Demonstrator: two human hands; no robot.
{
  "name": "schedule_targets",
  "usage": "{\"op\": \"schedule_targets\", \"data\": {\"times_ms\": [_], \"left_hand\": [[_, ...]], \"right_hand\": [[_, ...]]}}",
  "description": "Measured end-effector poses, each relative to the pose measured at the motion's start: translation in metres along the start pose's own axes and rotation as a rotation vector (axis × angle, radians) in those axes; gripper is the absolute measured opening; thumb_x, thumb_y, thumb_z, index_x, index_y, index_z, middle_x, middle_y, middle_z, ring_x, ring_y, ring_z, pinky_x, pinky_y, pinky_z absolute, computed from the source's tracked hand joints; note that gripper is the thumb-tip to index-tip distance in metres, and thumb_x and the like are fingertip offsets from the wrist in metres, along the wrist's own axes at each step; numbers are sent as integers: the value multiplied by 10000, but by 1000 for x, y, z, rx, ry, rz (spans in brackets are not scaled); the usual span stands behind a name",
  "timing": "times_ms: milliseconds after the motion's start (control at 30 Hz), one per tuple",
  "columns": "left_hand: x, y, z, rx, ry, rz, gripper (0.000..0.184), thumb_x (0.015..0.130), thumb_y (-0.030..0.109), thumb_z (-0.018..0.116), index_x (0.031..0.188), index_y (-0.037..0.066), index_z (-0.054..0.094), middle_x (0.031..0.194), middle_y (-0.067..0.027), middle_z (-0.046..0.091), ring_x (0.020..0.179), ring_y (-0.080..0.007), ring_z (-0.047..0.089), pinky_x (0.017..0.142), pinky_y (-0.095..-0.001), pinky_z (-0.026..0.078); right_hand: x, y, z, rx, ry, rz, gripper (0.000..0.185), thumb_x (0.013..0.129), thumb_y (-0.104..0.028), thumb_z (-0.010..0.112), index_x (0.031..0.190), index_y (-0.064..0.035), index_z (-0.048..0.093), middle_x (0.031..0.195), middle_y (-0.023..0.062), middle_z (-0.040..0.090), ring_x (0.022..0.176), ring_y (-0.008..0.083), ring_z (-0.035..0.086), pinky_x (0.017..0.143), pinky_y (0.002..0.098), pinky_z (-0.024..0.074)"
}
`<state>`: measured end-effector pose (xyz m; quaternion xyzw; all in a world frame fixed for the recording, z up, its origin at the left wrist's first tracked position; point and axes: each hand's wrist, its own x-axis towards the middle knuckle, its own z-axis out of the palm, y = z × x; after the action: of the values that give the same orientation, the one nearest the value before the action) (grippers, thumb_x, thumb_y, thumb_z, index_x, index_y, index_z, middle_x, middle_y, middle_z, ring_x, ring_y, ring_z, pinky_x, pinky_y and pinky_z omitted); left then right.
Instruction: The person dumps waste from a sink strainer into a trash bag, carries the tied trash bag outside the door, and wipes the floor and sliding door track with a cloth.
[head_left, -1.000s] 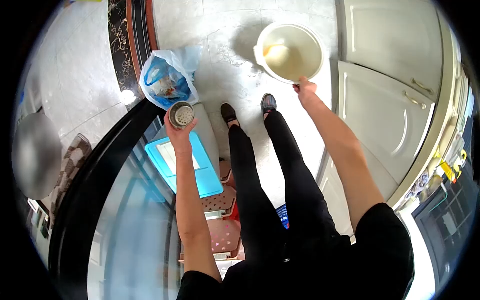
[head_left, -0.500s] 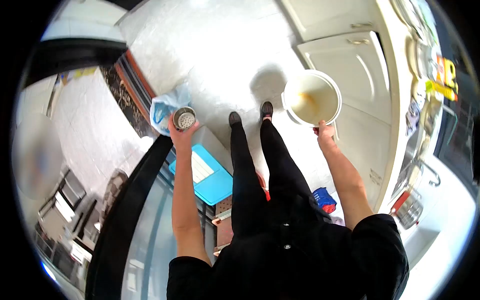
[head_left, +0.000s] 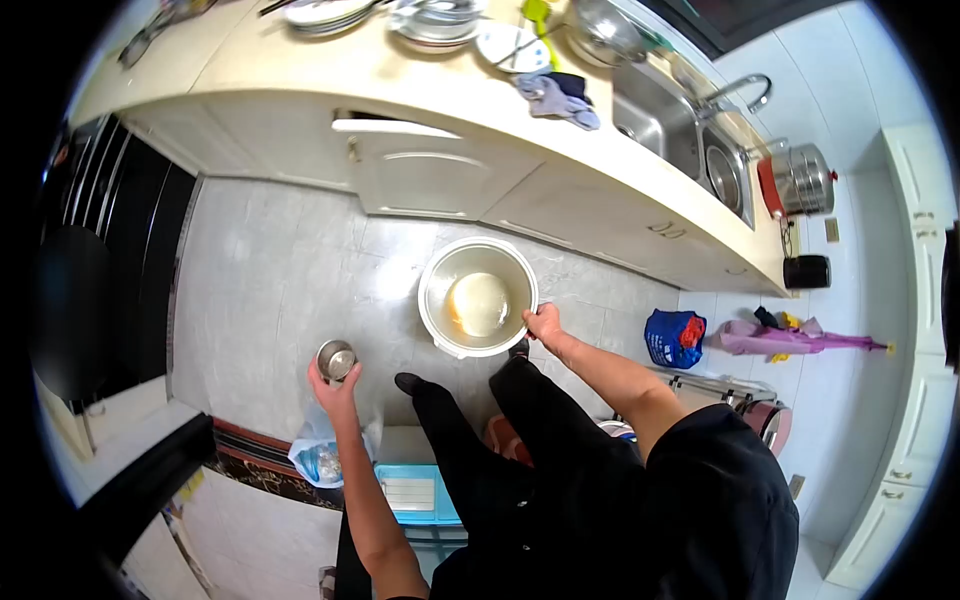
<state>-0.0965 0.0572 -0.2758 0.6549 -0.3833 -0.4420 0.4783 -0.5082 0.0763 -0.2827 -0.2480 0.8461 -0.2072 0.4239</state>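
Observation:
A small round metal strainer cup with a perforated bottom is in my left hand, fingers and thumb around its sides. My right hand grips the rim of a large off-white pot on its right side. The pot is tilted so its inside faces up at me, and a yellowish-brown stain or residue shows at its bottom. Just below my left hand, a plastic bag with blue and white contents stands near the doorway threshold.
A counter with stacked plates, a grey cloth and a steel sink runs across the top. One cabinet door stands ajar. A blue bag is at the right; a blue-lidded box lies below.
The view has turned right toward the counter and sink. Both hands still hold the strainer cup and the pot, and the pot now appears nearer the middle.

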Motion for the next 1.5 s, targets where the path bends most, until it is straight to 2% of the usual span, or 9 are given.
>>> {"op": "schedule_targets", "data": {"times_ms": [133, 367, 633, 733, 967, 1067, 1167, 1267, 1500], "left_hand": [[-4, 80, 106, 54, -136, 38, 815, 628, 95, 808, 1308, 24, 364, 1209, -124, 450, 1094, -222, 470, 942, -346, 382], [-37, 197, 308, -12, -374, 139, 819, 693, 140, 758, 1372, 61, 308, 1281, -142, 413, 1138, -245, 447, 980, -370, 351], [-31, 276, 512, 118, -722, 458, 858, 665, 132, 749, 1377, 50, 277, 1290, -150, 410, 1142, -253, 451, 964, -356, 370], [-19, 275, 549, 181, -700, 571, 862, 651, 118, 751, 1376, 74, 287, 1254, -131, 435, 1124, -239, 465, 963, -343, 376], [-2, 281, 607, 361, -799, 714, 724, 613, 35, 709, 1280, 57, 427, 1204, -112, 496, 1117, -209, 490, 962, -328, 387], [31, 247, 663, 211, -874, 639, 564, 588, 64, 709, 1112, 61, 502, 1095, -128, 512, 1069, -301, 478, 948, -373, 391], [33, 255, 704, 220, -872, 597, 762, 586, 64, 709, 1286, 63, 407, 1188, -151, 493, 1123, -317, 465, 988, -377, 377], [51, 238, 739, 423, -904, 594, 846, 572, 81, 743, 1334, 72, 377, 1237, -158, 476, 1148, -315, 460, 1001, -373, 378], [87, 166, 803, 740, -900, 408, 696, 514, 132, 816, 1155, 115, 544, 1147, -106, 524, 1082, -281, 504, 951, -363, 420]], "right_hand": [[15, 34, -55, -143, -18, -144, 270, 722, -186, 609, 644, 71, 638, 546, 188, 603, 462, 268, 608, 503, 384, 502], [44, 98, -167, -322, 224, -285, 295, 730, -204, 602, 595, 56, 627, 500, 179, 578, 497, 265, 625, 530, 379, 510], [35, 187, -309, -18, 174, 47, 321, 735, -253, 604, 645, 52, 649, 498, 153, 593, 452, 225, 622, 469, 346, 510], [1, 184, -371, 81, 228, 102, 308, 736, -184, 624, 630, 105, 612, 521, 175, 598, 433, 258, 611, 440, 366, 497], [-52, 214, -486, 333, 272, 198, 190, 769, -61, 595, 669, 100, 608, 525, 134, 582, 394, 180, 570, 338, 282, 460], [-75, 209, -532, 361, 364, 180, 249, 759, -102, 615, 570, 37, 531, 480, 96, 532, 364, 165, 531, 309, 261, 413], [-107, 151, -573, 514, 347, 175, 193, 740, -86, 560, 571, 2, 533, 465, 48, 497, 332, 111, 455, 291, 226, 308], [-123, 109, -595, 563, 383, 190, 156, 733, -81, 556, 597, -3, 558, 476, 34, 503, 325, 90, 434, 288, 219, 301], [-101, 36, -590, 724, 476, 161, 130, 743, -89, 572, 657, 9, 573, 501, 17, 499, 331, 74, 425, 282, 196, 298]]}}
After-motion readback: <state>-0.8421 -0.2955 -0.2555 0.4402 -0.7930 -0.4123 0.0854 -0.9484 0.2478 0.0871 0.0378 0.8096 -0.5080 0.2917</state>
